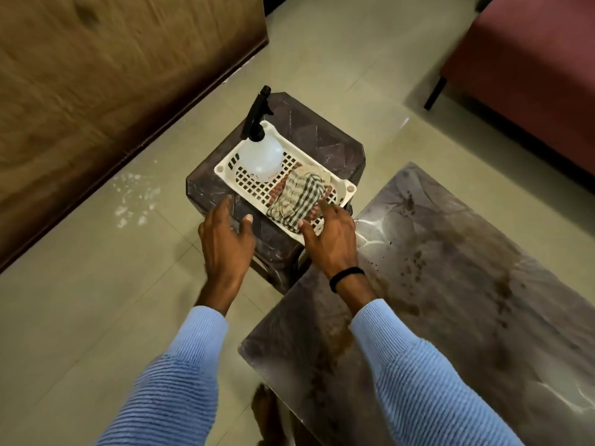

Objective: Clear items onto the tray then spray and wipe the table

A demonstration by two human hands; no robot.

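Two items, a translucent spray bottle with a black trigger (260, 156) and a checked cloth (297, 196), lie in the white perforated plastic tray (349, 189) at twelve o'clock. Both the left hand (225, 239) and right hand (331, 239) hover spread, holding nothing. At four o'clock the dark marbled table (450, 284) looks stained, so spraying and wiping probably remain.

I get dim, warm indoor light with soft shadows. Pale glare streaks the glossy dark marbled tabletop (450, 284) and the beige tiled floor (363, 75) near the top right. The brown wooden panel (112, 75) at upper left is smeared by blur, and the wide lens bends straight edges toward the corners.
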